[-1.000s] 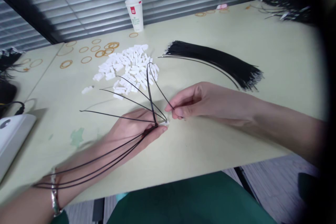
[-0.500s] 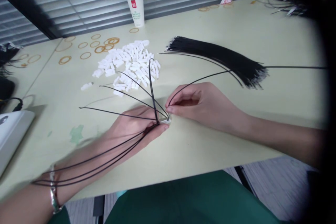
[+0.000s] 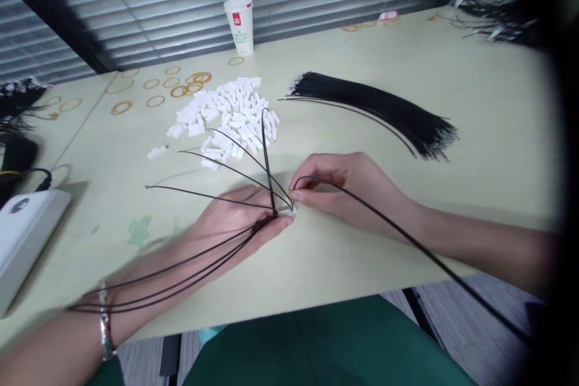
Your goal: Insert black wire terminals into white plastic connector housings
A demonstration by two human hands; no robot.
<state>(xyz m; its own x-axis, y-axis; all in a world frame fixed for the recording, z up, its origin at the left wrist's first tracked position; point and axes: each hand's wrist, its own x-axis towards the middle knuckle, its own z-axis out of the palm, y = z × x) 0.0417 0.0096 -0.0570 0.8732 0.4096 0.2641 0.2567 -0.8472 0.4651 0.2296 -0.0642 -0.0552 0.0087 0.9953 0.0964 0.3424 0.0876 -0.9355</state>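
White plastic plug point(image 3: 287, 211) sits pinched in the left hand point(image 3: 239, 214) above the table point(image 3: 357, 265), black wires point(image 3: 268, 169) fanning out from it; the right hand point(image 3: 366, 178) is clamped on another long wire point(image 3: 420, 246) just beside the plug.

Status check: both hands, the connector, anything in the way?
Left hand pinching white connector. Right hand gripping black wire, end at connector, insertion unclear. Other wires draped along left forearm; no obstruction visible between right fingertips and connector.
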